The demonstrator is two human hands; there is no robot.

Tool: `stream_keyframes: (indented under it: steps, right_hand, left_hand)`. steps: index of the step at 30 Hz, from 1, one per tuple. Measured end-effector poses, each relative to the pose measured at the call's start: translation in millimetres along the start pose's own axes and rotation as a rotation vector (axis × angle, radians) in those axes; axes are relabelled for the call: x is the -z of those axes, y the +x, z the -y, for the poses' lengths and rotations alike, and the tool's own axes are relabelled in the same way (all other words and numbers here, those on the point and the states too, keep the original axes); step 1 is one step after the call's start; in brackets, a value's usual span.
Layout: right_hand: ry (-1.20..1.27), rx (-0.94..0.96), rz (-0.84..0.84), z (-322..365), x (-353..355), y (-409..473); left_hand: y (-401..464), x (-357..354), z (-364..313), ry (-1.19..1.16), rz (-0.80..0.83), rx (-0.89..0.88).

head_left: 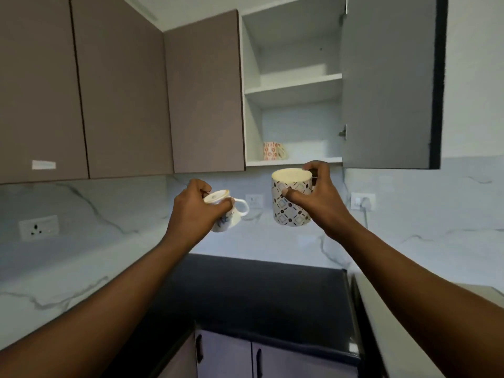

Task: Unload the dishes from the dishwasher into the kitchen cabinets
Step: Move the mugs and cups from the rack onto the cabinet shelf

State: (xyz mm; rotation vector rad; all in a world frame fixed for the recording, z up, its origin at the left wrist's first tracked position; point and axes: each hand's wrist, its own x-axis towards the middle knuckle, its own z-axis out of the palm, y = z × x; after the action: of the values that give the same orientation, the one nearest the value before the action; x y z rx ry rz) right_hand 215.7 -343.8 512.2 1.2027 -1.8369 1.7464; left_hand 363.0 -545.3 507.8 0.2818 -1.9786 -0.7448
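Note:
My right hand (317, 193) grips a tall patterned mug (289, 211) with a cream inside, held upright just below the open wall cabinet (294, 160). My left hand (195, 207) holds a small white cup (225, 214) with a gold rim, tilted to the left, its handle pointing right. On the cabinet's bottom shelf, at the left, stands an orange-patterned mug (272, 150). The upper shelf (294, 87) holds nothing that I can see.
The cabinet's grey door (387, 83) stands open to the right. Closed brown cabinet doors (122, 91) run to the left. A black countertop (259, 301) lies below, with marble backsplash and wall sockets (362, 201) behind. Lower cabinet doors (272, 361) are shut.

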Motion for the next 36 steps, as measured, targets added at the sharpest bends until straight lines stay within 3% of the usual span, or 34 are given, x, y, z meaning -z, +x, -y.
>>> stream_keyframes:
  steps: [10, 24, 36]
  right_hand:
    - [-0.011, 0.094, -0.118, -77.7, -42.4, 173.8]
    - [-0.129, 0.031, -0.328, -201.0, -123.4, 396.3]
    - [-0.316, -0.108, -0.372, -281.8, -155.7, 486.5]
  left_hand:
    - [152.1, -71.0, 57.8, -0.031, 0.048, -0.069]
    - [362.3, -139.7, 143.2, -0.184, 0.125, -0.207]
    - [451.5, -196.3, 196.5, -0.28, 0.206, -0.231]
